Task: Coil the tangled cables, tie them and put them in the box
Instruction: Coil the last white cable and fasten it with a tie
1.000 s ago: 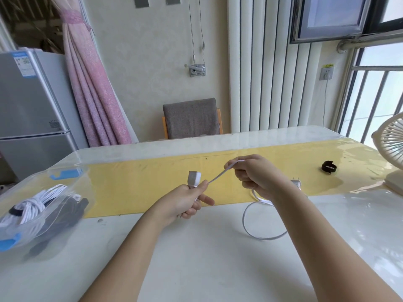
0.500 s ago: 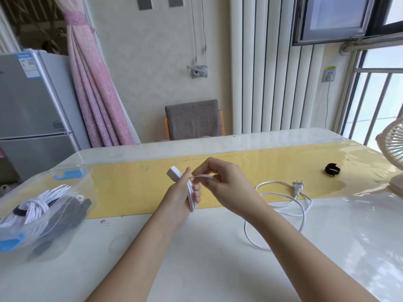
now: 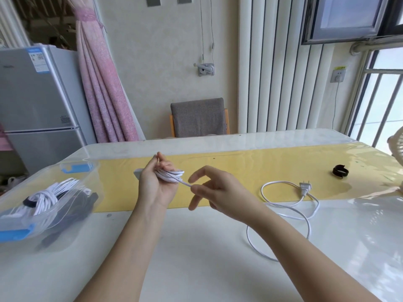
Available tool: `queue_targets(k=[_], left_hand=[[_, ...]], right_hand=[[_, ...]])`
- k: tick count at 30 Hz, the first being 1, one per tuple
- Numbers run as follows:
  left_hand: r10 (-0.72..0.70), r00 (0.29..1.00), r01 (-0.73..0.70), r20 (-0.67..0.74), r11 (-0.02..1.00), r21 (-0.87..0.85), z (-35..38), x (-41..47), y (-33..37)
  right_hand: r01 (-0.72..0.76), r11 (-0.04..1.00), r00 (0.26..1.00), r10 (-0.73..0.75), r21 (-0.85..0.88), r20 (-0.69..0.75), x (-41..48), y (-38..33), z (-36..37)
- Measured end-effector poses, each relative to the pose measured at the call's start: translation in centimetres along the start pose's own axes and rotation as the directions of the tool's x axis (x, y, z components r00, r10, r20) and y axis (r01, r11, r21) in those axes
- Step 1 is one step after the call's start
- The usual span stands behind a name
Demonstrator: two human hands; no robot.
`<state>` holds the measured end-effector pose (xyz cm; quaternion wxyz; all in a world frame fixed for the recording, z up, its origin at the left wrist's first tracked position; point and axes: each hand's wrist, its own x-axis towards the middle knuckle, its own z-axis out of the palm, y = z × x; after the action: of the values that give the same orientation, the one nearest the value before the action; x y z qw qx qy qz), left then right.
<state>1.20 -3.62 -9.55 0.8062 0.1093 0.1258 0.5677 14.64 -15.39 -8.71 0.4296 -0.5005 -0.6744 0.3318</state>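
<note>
Head view, left to right: box (image 3: 72,171) far left, my left hand (image 3: 157,184) wrapped in white cable (image 3: 172,176), right hand (image 3: 214,188) pinching its strand, the slack seemingly loose, so loops (image 3: 290,211) may snag.

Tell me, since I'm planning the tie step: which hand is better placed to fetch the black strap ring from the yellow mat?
Right. The right hand only pinches the thin white cable and is nearer the black strap ring; the left hand holds the coil.
</note>
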Motion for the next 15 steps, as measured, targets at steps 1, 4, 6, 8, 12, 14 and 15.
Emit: queue_targets(k=[1, 4, 6, 8, 12, 14, 15], left_hand=[[-0.02, 0.999, 0.021, 0.03, 0.999, -0.031, 0.2, -0.3, 0.3], [-0.12, 0.978, 0.121, 0.168, 0.993, 0.003, 0.6, -1.1, 1.2], [-0.277, 0.91, 0.259, 0.308, 0.961, 0.1, 0.6, -1.4, 1.7], [-0.465, 0.774, 0.403, 0.429, 0.885, 0.232, 0.7, -1.8, 1.9], [-0.687, 0.516, 0.459, 0.512, 0.726, 0.512, 1.2, -2.7, 1.1], [-0.789, 0.36, 0.472, 0.498, 0.614, 0.633, 1.2, -3.0, 0.7], [-0.835, 0.307, 0.442, 0.457, 0.55, 0.708, 1.2, -3.0, 0.4]], right_hand=[[-0.053, 0.999, 0.998, 0.053, -0.004, 0.04, 0.1, 0.1, -0.3], [-0.166, 0.984, 0.971, 0.173, -0.058, 0.167, 0.2, 0.6, -1.2], [-0.206, 0.975, 0.957, 0.218, -0.08, 0.191, 0.2, 0.9, -2.1], [-0.229, 0.969, 0.947, 0.244, -0.093, 0.21, 0.1, 1.2, -3.2], [-0.24, 0.961, 0.933, 0.268, -0.138, 0.242, -0.3, 1.7, -5.2], [-0.224, 0.957, 0.944, 0.26, -0.185, 0.204, -0.3, 2.0, -5.7], [-0.219, 0.95, 0.949, 0.26, -0.224, 0.176, -0.3, 2.1, -5.8]])
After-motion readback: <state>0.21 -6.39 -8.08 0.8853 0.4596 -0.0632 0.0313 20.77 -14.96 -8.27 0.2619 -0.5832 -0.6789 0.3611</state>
